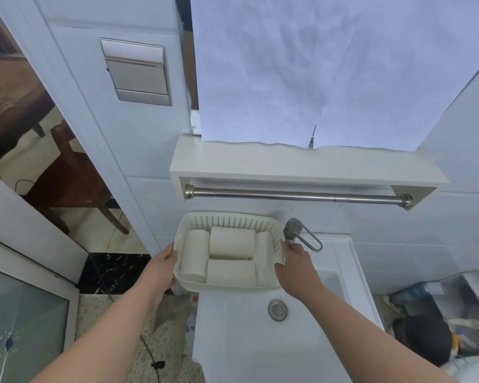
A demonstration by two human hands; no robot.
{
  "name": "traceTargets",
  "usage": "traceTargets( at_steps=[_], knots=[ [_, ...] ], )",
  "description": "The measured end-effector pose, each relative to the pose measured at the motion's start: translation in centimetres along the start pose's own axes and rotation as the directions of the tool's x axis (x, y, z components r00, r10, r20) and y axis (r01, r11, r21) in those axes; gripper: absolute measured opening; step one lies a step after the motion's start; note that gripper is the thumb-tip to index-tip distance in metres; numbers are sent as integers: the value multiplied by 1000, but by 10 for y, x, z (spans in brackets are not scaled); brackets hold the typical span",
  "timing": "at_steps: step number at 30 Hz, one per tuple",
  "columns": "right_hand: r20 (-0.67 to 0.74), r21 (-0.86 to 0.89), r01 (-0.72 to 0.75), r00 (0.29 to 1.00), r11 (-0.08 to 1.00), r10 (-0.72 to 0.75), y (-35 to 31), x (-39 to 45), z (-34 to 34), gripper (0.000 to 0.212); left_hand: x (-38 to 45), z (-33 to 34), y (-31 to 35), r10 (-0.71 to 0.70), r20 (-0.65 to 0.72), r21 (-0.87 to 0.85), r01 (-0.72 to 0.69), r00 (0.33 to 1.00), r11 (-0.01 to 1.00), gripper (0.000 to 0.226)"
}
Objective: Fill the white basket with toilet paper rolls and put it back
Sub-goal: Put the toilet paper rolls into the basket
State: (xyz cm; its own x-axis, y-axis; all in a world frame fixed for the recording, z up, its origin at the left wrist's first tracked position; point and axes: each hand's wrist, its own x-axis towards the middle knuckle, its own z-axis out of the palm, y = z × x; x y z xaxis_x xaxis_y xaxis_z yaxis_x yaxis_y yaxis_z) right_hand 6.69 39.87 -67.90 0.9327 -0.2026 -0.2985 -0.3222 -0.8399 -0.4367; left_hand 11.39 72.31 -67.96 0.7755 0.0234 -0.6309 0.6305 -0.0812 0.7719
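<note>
Now white basket (190,226) holds four toilet paper rolls (231,242) — both hands (161,268) clamped on its ends.

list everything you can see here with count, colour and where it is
basket: 1, white, held over the left end of the tank top
toilet paper rolls: 4 visible, white, lying in the basket
shelf: 1, white, on the wall above the basket
rail: 1, steel, under the shelf
flush button: 1, chrome, on the tank top
valve: 1, metal, right of the basket
chair: 1, dark wood, beyond the doorway, left
hands: left hand on the basket's left side, right hand on its right side
</note>
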Motion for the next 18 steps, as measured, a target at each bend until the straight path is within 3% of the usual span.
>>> traceTargets(
  at_steps=[4, 8, 12, 16, 18],
  knots=[
    [18, 8, -4, 1000, 1000, 4, 2, 1, 0, 65, -3, -1, 4, -4, -1, 32, 4, 1000, 999, 44],
    [45, 37, -24, 999, 999, 23, -5, -4, -9, 59, 0, -5, 3, 37, -76, 266, -15, 996, 964, 57],
    [78, 69, -57, 996, 996, 52, -11, -9, -22, 38, -9, -11, -2, 181, -127, 481, -99, 975, 871, 58],
    [58, 120, -52, 997, 991, 45, -18, -29, -33, 51, -24, -15, 3, 324, -106, 578, -207, 940, 789, 48],
    [28, 148, -45, 999, 988, 41, -20, -42, -40, 48, -33, -13, 11, 378, -49, 622, -267, 925, 736, 43]
  ],
)
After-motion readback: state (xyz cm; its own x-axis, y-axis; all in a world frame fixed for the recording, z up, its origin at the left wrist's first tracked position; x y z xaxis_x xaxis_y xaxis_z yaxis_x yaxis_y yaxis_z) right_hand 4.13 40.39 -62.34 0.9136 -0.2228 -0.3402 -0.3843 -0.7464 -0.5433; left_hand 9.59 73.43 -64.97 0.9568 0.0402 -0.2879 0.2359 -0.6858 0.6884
